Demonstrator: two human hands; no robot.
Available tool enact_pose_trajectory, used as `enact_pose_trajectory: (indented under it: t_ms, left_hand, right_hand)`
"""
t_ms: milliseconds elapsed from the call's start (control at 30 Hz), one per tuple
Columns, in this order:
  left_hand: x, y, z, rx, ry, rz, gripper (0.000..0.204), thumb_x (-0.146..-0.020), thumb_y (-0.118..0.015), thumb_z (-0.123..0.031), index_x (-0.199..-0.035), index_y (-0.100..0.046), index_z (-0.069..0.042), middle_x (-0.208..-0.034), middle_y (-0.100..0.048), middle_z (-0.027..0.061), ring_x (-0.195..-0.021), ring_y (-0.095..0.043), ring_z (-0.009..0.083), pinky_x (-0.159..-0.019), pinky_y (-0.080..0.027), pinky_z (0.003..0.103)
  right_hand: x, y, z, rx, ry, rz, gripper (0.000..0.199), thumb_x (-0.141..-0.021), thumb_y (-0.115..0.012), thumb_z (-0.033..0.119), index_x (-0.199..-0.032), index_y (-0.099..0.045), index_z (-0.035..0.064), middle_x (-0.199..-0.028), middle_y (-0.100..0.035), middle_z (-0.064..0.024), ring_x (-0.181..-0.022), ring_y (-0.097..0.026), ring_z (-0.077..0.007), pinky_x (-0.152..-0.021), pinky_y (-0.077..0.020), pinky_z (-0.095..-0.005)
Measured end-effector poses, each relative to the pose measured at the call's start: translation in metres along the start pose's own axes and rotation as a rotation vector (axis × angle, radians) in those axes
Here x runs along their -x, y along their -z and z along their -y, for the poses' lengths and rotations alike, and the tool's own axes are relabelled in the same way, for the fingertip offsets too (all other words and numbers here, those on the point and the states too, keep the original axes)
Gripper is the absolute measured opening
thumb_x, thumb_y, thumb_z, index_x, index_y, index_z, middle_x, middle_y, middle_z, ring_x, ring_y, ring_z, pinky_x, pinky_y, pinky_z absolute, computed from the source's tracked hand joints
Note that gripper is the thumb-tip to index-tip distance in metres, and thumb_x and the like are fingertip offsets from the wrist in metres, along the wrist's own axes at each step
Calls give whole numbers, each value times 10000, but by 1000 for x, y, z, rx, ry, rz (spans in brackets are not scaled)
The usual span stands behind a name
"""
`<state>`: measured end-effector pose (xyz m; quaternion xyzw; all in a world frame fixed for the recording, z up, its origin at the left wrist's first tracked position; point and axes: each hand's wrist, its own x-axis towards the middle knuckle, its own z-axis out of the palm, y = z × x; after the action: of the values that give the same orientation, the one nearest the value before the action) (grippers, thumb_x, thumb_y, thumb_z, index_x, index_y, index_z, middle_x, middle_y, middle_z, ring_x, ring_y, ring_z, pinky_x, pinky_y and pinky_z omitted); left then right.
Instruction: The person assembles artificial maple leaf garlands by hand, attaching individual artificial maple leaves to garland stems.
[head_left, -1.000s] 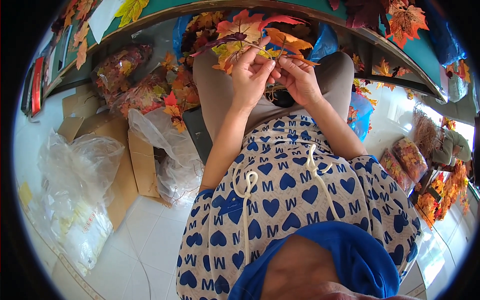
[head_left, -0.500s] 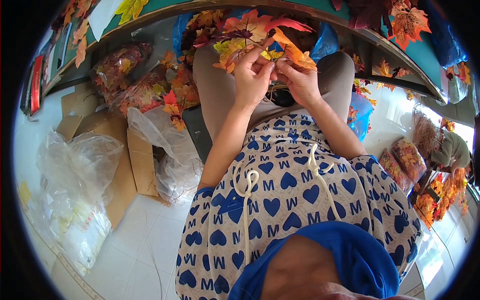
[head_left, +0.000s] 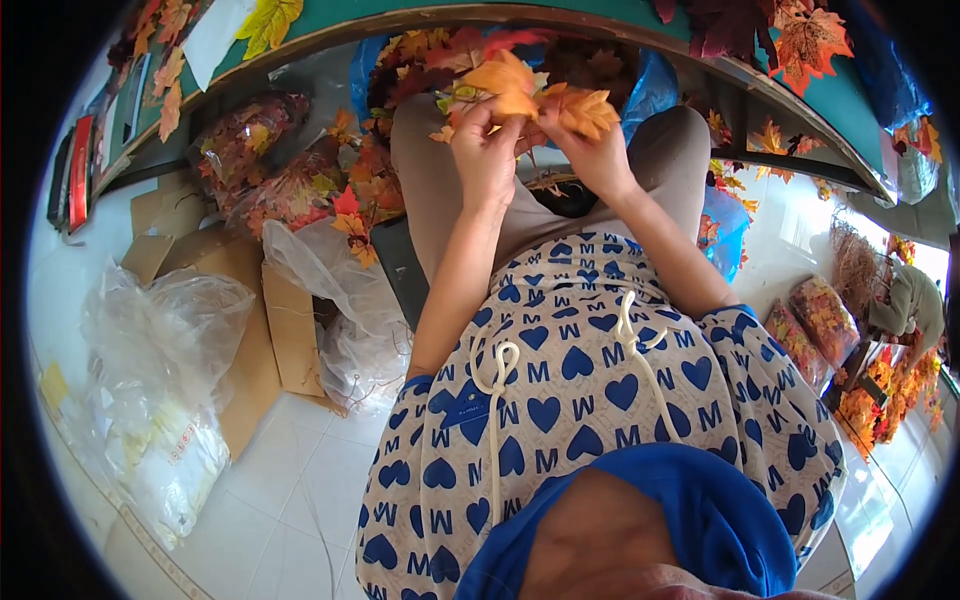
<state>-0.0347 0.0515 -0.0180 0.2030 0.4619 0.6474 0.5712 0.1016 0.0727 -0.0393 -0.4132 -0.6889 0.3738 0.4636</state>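
My left hand (head_left: 487,150) and right hand (head_left: 597,150) have risen a little since a moment ago, both pinching the bunch of orange artificial leaves (head_left: 525,95) above my lap; the sprig now sits higher and more gathered, so I judge the assembly to be advancing; a clear plastic bag (head_left: 255,150) on my left holds mixed leaves; another clear bag (head_left: 165,400) on the floor holds pale contents I cannot identify; flattened cardboard (head_left: 250,330) lies between.
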Motion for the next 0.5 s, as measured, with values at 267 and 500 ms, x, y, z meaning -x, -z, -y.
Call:
enact_pose_trajectory:
  t_ms: [267, 500]
  left_hand:
    - [-9, -4, -19, 217, 39, -6, 109, -859, -563, -4, -966, -550, 9, -839, -605, 73, -759, -644, 186, -707, -532, 269]
    - [7, 8, 16, -496, -350, -187, 162, -780, -639, -22, -937, -601, -6, -852, -614, 10, -796, -580, 92, -683, -474, 254]
  right_hand:
    - [19, 15, 41, -9, -278, 360, 211, -900, -524, 63, -1074, -598, -31, -824, -662, -77, -756, -623, -99, -641, -506, -229]
    - [14, 21, 45, 921, 545, 263, 408, -685, -574, 158, -1059, -595, -5, -699, -527, -36, -592, -527, -166, -515, -439, -290]
